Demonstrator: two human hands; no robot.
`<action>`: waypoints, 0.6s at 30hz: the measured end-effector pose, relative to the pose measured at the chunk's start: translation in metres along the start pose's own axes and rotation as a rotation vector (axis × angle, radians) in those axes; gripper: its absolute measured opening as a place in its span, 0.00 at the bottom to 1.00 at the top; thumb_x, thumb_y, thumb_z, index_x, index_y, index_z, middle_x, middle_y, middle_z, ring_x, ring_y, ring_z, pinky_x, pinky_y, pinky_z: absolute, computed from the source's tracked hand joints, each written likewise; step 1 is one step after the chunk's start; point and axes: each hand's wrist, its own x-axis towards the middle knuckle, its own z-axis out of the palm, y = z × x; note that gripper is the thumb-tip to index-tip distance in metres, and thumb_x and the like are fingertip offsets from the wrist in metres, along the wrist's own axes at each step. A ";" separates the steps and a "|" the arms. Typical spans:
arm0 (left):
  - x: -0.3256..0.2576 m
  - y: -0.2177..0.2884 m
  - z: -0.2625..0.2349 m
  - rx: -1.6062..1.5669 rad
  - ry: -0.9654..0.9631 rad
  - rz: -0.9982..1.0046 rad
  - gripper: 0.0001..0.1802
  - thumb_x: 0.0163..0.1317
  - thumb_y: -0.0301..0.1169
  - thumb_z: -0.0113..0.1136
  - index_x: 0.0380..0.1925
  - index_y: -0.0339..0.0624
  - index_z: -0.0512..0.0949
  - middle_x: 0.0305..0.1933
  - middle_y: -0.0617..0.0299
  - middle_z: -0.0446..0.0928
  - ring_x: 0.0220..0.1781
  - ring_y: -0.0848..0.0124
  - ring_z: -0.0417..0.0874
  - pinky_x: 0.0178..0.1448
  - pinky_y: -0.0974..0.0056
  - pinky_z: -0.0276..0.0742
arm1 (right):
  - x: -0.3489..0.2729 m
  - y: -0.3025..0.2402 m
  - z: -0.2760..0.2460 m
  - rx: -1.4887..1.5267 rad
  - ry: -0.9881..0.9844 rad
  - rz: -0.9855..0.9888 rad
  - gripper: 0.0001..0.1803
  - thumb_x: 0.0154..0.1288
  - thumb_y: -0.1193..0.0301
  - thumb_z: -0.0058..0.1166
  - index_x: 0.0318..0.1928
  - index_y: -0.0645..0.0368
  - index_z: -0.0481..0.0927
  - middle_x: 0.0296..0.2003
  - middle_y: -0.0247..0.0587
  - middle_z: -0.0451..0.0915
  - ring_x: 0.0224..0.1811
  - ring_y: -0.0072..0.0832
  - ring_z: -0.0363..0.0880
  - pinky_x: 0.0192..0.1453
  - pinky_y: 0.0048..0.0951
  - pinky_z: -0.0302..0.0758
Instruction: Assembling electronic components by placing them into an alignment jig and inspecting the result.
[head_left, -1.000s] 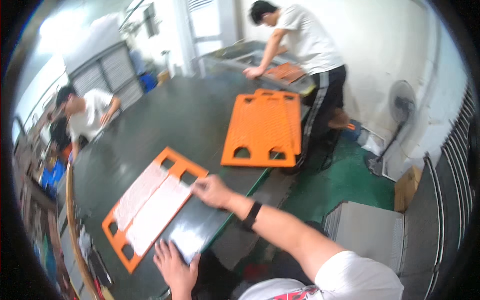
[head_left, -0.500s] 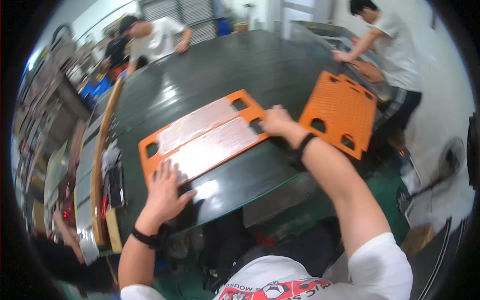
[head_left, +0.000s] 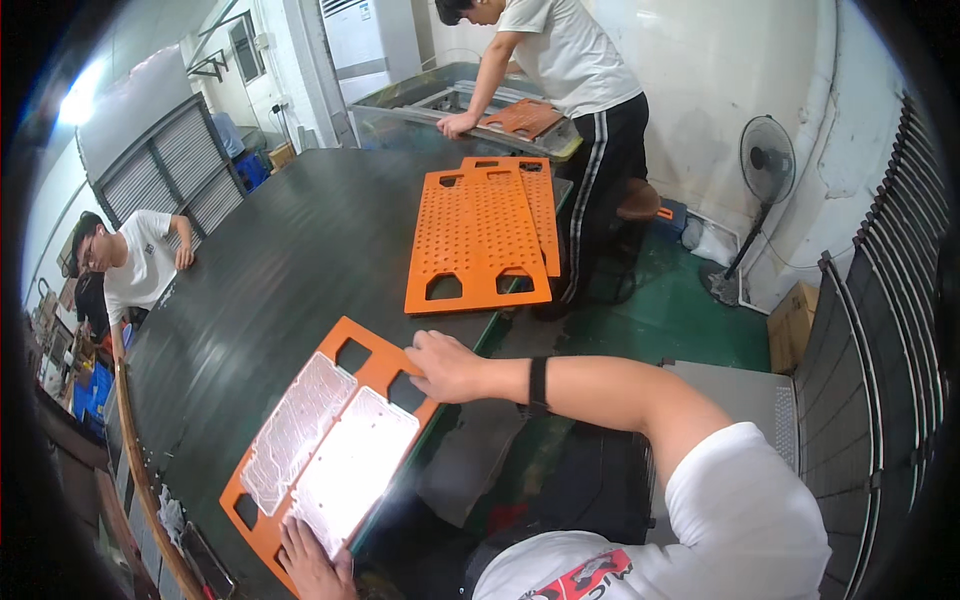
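An orange panel (head_left: pixel 378 362) with handle cutouts lies slantwise on the dark table near me. Two pale, shiny rectangular sheets cover its middle: one (head_left: pixel 299 433) shows wavy lines, the other (head_left: pixel 352 468) reflects bright light. At the panel's far right end, my right hand (head_left: pixel 447 366) has its fingers curled over the rim beside a cutout. My left hand (head_left: pixel 315 565), partly cut off by the lower picture edge, rests on the near end with fingers spread, touching the lower sheet.
Overlapping perforated orange panels (head_left: pixel 480 235) lie farther along the dark table (head_left: pixel 260 270). A person (head_left: pixel 570 60) leans over a framed bench at the back; another person (head_left: pixel 140 255) stands at the far left. A standing fan (head_left: pixel 765 165) and cardboard box (head_left: pixel 793 325) are at right.
My view has swung to the right, so the panel appears lower left and more steeply slanted. Both hands remain at its two ends.
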 end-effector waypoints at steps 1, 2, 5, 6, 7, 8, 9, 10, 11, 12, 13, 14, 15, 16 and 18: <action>-0.008 0.013 -0.007 -0.001 -0.011 -0.018 0.42 0.64 0.48 0.50 0.67 0.28 0.52 0.71 0.38 0.53 0.73 0.44 0.51 0.68 0.41 0.52 | -0.006 -0.004 -0.003 0.019 -0.013 -0.002 0.14 0.57 0.68 0.56 0.38 0.66 0.73 0.39 0.52 0.69 0.45 0.47 0.69 0.49 0.43 0.69; -0.011 0.016 -0.005 0.003 -0.001 -0.039 0.42 0.64 0.49 0.50 0.67 0.28 0.52 0.71 0.38 0.53 0.73 0.44 0.50 0.68 0.41 0.51 | -0.005 -0.010 -0.003 0.020 -0.015 -0.001 0.14 0.57 0.68 0.56 0.38 0.66 0.73 0.39 0.52 0.69 0.45 0.47 0.69 0.49 0.43 0.69; -0.017 0.022 -0.009 0.033 -0.018 -0.084 0.43 0.63 0.51 0.51 0.67 0.28 0.52 0.71 0.38 0.52 0.74 0.44 0.49 0.69 0.39 0.50 | 0.006 -0.049 -0.007 -0.164 0.022 0.034 0.19 0.56 0.67 0.57 0.43 0.68 0.73 0.42 0.52 0.70 0.47 0.46 0.69 0.53 0.45 0.67; -0.015 0.025 -0.011 0.064 -0.032 -0.098 0.44 0.63 0.52 0.51 0.67 0.28 0.52 0.71 0.38 0.52 0.74 0.44 0.49 0.69 0.39 0.49 | 0.015 -0.064 -0.003 -0.146 -0.001 -0.008 0.21 0.56 0.66 0.57 0.46 0.69 0.72 0.44 0.52 0.71 0.48 0.46 0.69 0.54 0.45 0.66; -0.013 0.027 -0.011 0.067 -0.025 -0.096 0.44 0.63 0.52 0.51 0.67 0.28 0.52 0.71 0.38 0.52 0.74 0.44 0.49 0.69 0.39 0.49 | 0.022 -0.077 0.016 -0.020 -0.003 -0.079 0.27 0.55 0.67 0.57 0.53 0.70 0.69 0.52 0.57 0.70 0.57 0.50 0.67 0.63 0.45 0.62; -0.014 0.026 -0.009 0.073 -0.022 -0.098 0.45 0.62 0.52 0.52 0.67 0.28 0.52 0.71 0.39 0.52 0.74 0.45 0.49 0.69 0.38 0.49 | 0.022 -0.105 0.020 0.076 -0.056 -0.120 0.33 0.56 0.66 0.57 0.59 0.72 0.64 0.62 0.61 0.63 0.67 0.52 0.58 0.71 0.44 0.54; -0.012 0.027 -0.008 0.079 -0.013 -0.086 0.45 0.62 0.53 0.53 0.67 0.29 0.52 0.71 0.39 0.52 0.74 0.45 0.49 0.69 0.37 0.48 | 0.015 -0.120 0.048 0.236 -0.038 -0.203 0.38 0.58 0.66 0.56 0.63 0.75 0.59 0.66 0.64 0.56 0.72 0.52 0.50 0.75 0.44 0.47; -0.015 0.025 -0.007 0.086 -0.007 -0.087 0.45 0.62 0.53 0.53 0.67 0.29 0.52 0.71 0.39 0.52 0.74 0.45 0.49 0.69 0.37 0.48 | 0.009 -0.141 0.046 0.182 -0.088 -0.398 0.38 0.61 0.62 0.53 0.64 0.77 0.57 0.66 0.66 0.54 0.72 0.53 0.49 0.74 0.46 0.47; -0.015 0.026 -0.006 0.067 -0.010 -0.091 0.46 0.61 0.53 0.53 0.67 0.29 0.52 0.72 0.39 0.52 0.74 0.45 0.49 0.69 0.37 0.48 | 0.005 -0.155 0.051 0.111 -0.201 -0.507 0.38 0.64 0.59 0.50 0.63 0.78 0.56 0.66 0.68 0.53 0.72 0.54 0.48 0.74 0.48 0.46; -0.016 0.027 -0.007 0.049 -0.016 -0.100 0.46 0.61 0.53 0.54 0.67 0.29 0.53 0.72 0.40 0.52 0.74 0.46 0.48 0.69 0.36 0.47 | -0.006 -0.158 0.054 0.096 -0.290 -0.538 0.38 0.65 0.57 0.48 0.64 0.78 0.56 0.67 0.68 0.52 0.73 0.53 0.47 0.74 0.48 0.46; -0.016 0.029 -0.008 0.056 -0.013 -0.098 0.46 0.61 0.53 0.54 0.67 0.29 0.53 0.72 0.40 0.52 0.74 0.46 0.48 0.69 0.36 0.47 | -0.010 -0.156 0.056 0.086 -0.382 -0.488 0.39 0.64 0.57 0.48 0.64 0.77 0.56 0.68 0.67 0.51 0.73 0.52 0.45 0.74 0.49 0.45; -0.015 0.032 -0.010 0.069 -0.032 -0.116 0.47 0.60 0.54 0.54 0.67 0.29 0.53 0.72 0.40 0.53 0.74 0.45 0.49 0.68 0.35 0.48 | -0.011 -0.147 0.057 0.092 -0.402 -0.419 0.39 0.65 0.57 0.47 0.65 0.77 0.55 0.68 0.67 0.51 0.74 0.52 0.44 0.74 0.49 0.44; -0.016 0.034 -0.010 0.079 -0.055 -0.134 0.47 0.60 0.54 0.55 0.67 0.28 0.54 0.71 0.41 0.54 0.74 0.45 0.49 0.68 0.34 0.48 | -0.011 -0.138 0.048 0.098 -0.428 -0.348 0.40 0.65 0.56 0.46 0.65 0.77 0.55 0.68 0.66 0.51 0.74 0.51 0.44 0.74 0.50 0.43; -0.015 0.040 -0.015 0.063 -0.071 -0.156 0.47 0.60 0.55 0.55 0.66 0.29 0.55 0.71 0.42 0.55 0.73 0.45 0.50 0.67 0.33 0.48 | -0.011 -0.126 0.032 0.016 -0.420 -0.278 0.40 0.65 0.55 0.45 0.65 0.77 0.54 0.68 0.66 0.50 0.74 0.51 0.44 0.74 0.50 0.42; -0.005 0.055 -0.030 0.117 -0.129 -0.202 0.47 0.60 0.55 0.54 0.66 0.29 0.55 0.71 0.41 0.56 0.73 0.46 0.51 0.67 0.32 0.48 | -0.010 -0.101 0.024 -0.105 -0.319 -0.156 0.42 0.65 0.52 0.44 0.66 0.77 0.53 0.68 0.66 0.51 0.73 0.52 0.45 0.74 0.50 0.40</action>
